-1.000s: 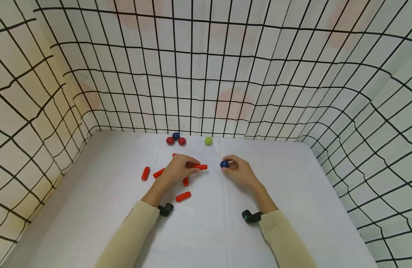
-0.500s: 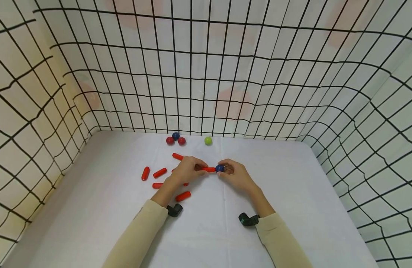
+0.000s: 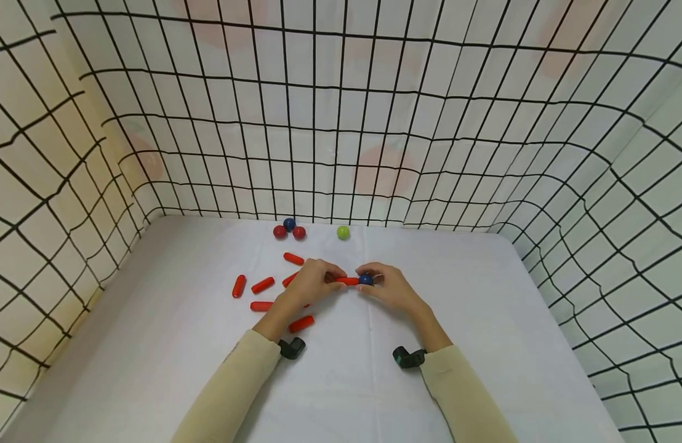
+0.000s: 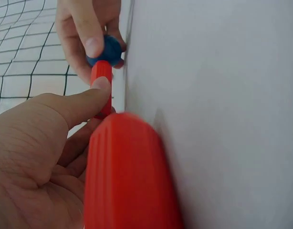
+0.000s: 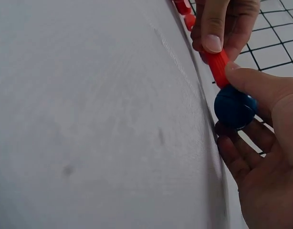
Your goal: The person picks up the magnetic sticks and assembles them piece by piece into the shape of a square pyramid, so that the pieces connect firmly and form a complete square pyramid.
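Observation:
My left hand (image 3: 313,283) pinches a short red ribbed rod (image 3: 349,281) between thumb and fingers, pointing it to the right. A blue ball (image 3: 365,280) is pinched by my right hand (image 3: 395,289). In the right wrist view the end of the red rod (image 5: 218,69) meets the blue ball (image 5: 235,108). The left wrist view also has the rod (image 4: 101,86) end-on against the ball (image 4: 110,50), with the left thumb lying along the rod. A second red rod (image 4: 130,171) looms large in front of that camera.
Several loose red rods, such as one red rod (image 3: 239,286), lie around the left hand on the white tabletop (image 3: 341,381). At the back sit two red balls (image 3: 280,232), a blue ball (image 3: 288,224) and a green ball (image 3: 343,232). Black wire mesh (image 3: 324,111) surrounds three sides.
My left hand has carried the red rod right, while my right hand has brought the blue ball slightly left and down. Rod and ball, apart a second ago, now meet.

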A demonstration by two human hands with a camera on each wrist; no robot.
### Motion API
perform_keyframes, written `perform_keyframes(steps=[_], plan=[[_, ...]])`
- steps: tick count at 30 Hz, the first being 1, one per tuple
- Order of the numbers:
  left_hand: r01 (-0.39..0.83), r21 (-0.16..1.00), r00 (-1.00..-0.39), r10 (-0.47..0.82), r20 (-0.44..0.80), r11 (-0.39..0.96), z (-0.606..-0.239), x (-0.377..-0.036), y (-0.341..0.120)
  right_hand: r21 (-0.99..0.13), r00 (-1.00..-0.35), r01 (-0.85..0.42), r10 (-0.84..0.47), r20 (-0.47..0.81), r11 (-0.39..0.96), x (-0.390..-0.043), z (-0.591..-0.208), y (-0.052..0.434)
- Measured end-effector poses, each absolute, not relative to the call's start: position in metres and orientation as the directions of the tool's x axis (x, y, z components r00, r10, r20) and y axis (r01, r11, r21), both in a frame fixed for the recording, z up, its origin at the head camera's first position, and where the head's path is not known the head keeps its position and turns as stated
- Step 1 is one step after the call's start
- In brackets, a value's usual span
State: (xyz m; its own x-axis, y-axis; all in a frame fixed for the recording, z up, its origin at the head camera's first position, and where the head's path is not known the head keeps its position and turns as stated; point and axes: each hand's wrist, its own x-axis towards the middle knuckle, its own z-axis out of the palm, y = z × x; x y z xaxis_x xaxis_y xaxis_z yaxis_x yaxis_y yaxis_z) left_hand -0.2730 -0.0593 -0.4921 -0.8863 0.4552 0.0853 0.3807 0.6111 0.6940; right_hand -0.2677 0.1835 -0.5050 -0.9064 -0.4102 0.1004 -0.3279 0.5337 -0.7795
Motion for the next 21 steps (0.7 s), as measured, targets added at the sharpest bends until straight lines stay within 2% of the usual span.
perform_keyframes(steps=[8,21], plan=[[0.392,0.695,-0.882,0.461,0.098,0.603,-0.495,-0.276,-0.058,-0.767,-0.906,-0.311,-0.418,0.061,0.561,-0.275,-0.512,0.182],[0.283,0.716,-0.932,0.358,0.049,0.638,-0.492,-0.268,-0.077,-0.782,-0.916,-0.305,-0.391,0.086,0.543,-0.273,-0.520,0.183]])
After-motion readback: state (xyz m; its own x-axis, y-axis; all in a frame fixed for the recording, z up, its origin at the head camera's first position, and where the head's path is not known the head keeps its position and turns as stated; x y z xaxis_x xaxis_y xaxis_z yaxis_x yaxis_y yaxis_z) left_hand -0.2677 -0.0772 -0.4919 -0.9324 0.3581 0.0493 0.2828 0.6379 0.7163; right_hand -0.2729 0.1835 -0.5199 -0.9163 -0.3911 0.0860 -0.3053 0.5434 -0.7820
